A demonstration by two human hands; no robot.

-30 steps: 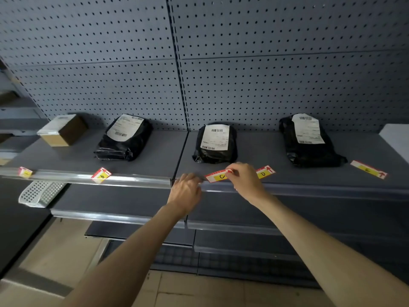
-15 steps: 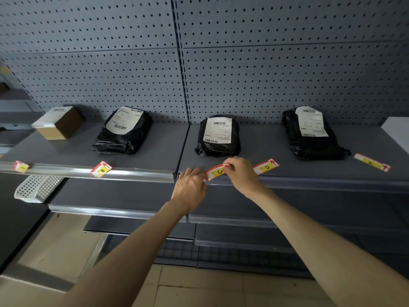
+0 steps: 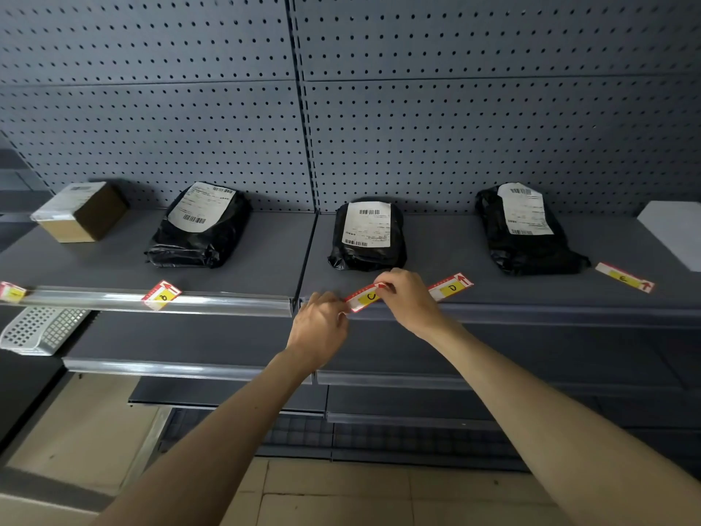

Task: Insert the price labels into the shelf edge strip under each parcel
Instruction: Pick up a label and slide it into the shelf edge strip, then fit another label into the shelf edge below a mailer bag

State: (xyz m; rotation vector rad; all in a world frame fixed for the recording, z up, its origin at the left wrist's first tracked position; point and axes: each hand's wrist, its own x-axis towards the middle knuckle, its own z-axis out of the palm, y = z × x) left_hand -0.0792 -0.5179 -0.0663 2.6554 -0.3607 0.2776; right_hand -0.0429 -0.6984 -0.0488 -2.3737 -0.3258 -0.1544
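Pinching label C (image 3: 366,297) | both hands' fingertips hidden | strip (image 3: 531,312) dim

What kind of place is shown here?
Probably a shop aisle or parcel pick-up point: grey metal shelves on a pegboard back wall, bagged parcels with shipping labels, and price labels at the edge.

Grey pegboard (image 3: 417,108) across the back, split by a vertical seam at 12 o'clock. Grey shelves (image 3: 235,252) stacked below. Beige floor tiles (image 3: 341,495) at 6 o'clock. White basket (image 3: 41,330) at 9 o'clock. Dim, even light.
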